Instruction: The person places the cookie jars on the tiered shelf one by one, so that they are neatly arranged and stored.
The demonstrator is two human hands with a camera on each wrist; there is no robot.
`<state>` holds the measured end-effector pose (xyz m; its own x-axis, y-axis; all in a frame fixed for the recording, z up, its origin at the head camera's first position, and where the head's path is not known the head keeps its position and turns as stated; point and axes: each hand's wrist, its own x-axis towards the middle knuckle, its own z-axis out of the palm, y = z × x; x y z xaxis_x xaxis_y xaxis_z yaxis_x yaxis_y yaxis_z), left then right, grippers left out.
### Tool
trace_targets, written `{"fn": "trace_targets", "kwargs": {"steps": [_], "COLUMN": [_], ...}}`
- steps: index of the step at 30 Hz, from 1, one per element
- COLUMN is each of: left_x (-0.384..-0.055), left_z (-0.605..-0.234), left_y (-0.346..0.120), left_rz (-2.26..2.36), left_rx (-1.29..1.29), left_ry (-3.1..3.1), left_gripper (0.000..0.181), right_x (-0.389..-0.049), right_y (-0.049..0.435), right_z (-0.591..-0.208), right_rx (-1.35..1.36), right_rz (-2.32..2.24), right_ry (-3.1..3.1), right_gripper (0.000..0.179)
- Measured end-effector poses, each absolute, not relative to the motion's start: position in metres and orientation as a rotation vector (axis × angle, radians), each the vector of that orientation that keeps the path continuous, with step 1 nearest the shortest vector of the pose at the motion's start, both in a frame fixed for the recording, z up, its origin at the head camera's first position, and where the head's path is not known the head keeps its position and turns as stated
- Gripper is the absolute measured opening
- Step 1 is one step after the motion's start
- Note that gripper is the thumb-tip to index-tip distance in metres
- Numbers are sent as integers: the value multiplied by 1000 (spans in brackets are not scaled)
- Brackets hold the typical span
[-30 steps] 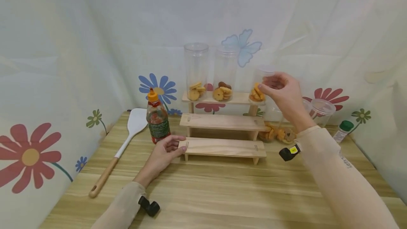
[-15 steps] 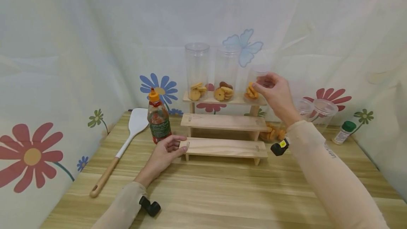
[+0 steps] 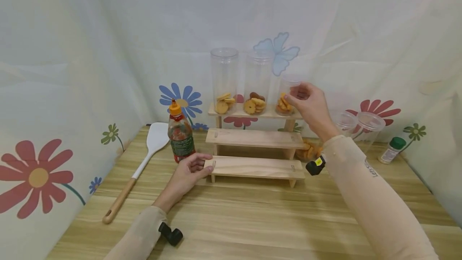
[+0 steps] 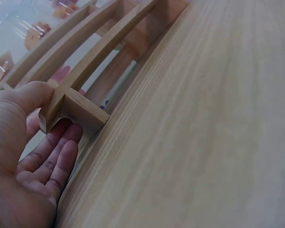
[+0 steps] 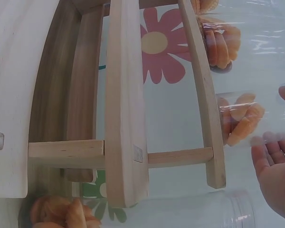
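My right hand grips a short clear jar of orange biscuits at the right end of the top tier of a three-tier wooden display stand. In the right wrist view, the thumb and fingers lie on either side of that jar, its base against the top board. Two taller clear jars with biscuits, a left one and a middle one, stand on the same tier. My left hand holds the bottom tier's left end, thumb over the board and fingers underneath.
More clear jars stand on the table right of the stand, some with biscuits. Beyond is a green-capped shaker bottle. A sauce bottle and a white spatula are at the left. Behind hangs a flowered curtain.
My right hand has moved the short jar leftward along the top tier, closer to the middle jar. The left hand has stayed on the bottom tier.
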<state>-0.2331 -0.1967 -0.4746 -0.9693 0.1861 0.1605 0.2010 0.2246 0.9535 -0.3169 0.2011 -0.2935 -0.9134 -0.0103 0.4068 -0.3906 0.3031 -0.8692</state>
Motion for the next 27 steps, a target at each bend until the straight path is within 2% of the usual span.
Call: {"fn": "trace_targets", "kwargs": {"steps": [6, 13, 27], "left_x": [-233, -233, -233], "left_z": [-474, -474, -476], "left_y": [-197, -197, -196], "left_rz": [-1906, -1905, -1897], "left_rx": [-383, -381, -389], "left_ry": [-2456, -2455, -2453], "left_gripper": [36, 36, 36], "right_x": [-315, -305, -267], "right_y": [202, 208, 241], "right_z": [-291, -286, -282], "right_rx": [352, 322, 283], "right_rz": [1633, 1596, 1493], "right_ry": [-2264, -2283, -2272], "right_gripper": [50, 79, 87]}}
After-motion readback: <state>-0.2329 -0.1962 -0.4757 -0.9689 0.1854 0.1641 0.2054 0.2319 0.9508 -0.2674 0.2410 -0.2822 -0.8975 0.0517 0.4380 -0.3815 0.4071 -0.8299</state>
